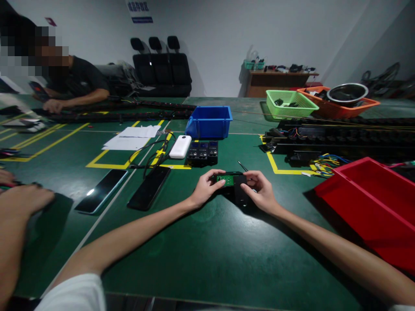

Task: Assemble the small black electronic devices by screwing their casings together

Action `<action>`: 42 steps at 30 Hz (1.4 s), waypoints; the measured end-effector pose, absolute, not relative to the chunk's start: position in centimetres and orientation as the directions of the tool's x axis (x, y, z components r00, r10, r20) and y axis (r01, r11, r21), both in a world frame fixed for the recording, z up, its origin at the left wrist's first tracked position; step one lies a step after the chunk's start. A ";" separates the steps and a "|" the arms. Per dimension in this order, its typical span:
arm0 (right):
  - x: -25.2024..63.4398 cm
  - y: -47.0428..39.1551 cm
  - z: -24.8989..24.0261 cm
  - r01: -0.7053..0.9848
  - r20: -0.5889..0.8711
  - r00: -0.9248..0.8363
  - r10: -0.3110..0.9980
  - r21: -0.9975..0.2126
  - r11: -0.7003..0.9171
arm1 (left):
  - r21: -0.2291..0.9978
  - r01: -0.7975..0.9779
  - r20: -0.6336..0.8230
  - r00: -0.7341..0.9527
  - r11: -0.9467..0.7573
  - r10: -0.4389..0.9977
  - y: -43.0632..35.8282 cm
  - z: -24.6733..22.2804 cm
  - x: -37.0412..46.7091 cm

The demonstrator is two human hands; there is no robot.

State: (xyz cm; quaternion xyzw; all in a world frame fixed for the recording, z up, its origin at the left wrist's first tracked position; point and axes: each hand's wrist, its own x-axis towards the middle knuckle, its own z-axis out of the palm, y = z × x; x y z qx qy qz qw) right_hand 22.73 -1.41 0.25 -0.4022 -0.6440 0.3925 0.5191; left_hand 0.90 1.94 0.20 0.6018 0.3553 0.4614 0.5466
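My left hand [209,188] grips the left side of a small black case with a green circuit board [228,179] showing in it, thumb on the board's edge. On the other side, my right hand [261,192] pinches a flat black piece [240,192] that hangs down over the case's right part. Whether this piece is joined to the case I cannot tell. A thin dark tool tip [241,165] sticks out above my right fingers; its other end is hidden. Just beyond the hands stands a row of black modules [202,152], beside a white power bank [180,147].
Two phones [149,188] lie left, near cables and paper sheets [129,137]. A blue bin [211,122] stands behind; a red bin [369,194] is close right. Black rails with wires [337,138] and baskets [290,103] lie beyond. A co-worker's arm [19,207] reaches in at left; another person sits opposite.
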 end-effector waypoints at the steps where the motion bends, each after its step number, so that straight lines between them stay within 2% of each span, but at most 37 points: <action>1: 22.7 -1.4 0.3 0.098 0.346 -0.125 0.930 -0.928 0.359 | 0.986 -0.077 0.167 0.321 -0.150 0.932 1.9 0.2 0.9; 15: 22.7 -0.8 0.7 0.032 0.311 0.024 0.950 -0.950 0.310 | 0.991 -0.045 0.136 0.318 -0.128 0.938 2.0 0.3 0.8; 20: 22.5 -0.7 0.8 -0.086 0.238 0.050 0.970 -0.967 0.242 | 0.993 -0.090 0.102 0.295 -0.078 0.950 2.0 0.2 0.8; 24: 22.3 -0.7 1.1 -0.186 0.230 0.005 0.973 -0.956 0.226 | 0.985 -0.166 0.088 0.274 -0.043 0.958 2.2 -0.2 0.8; 29: 22.4 -0.8 1.1 -0.147 0.233 -0.057 0.971 -0.964 0.223 | 0.989 -0.134 0.098 0.261 -0.065 0.960 2.4 -0.4 0.8; 42: 22.6 -0.3 0.4 -0.159 0.173 -0.023 0.985 -0.973 0.167 | 0.974 -0.226 0.042 0.318 0.033 0.947 2.1 -0.1 0.8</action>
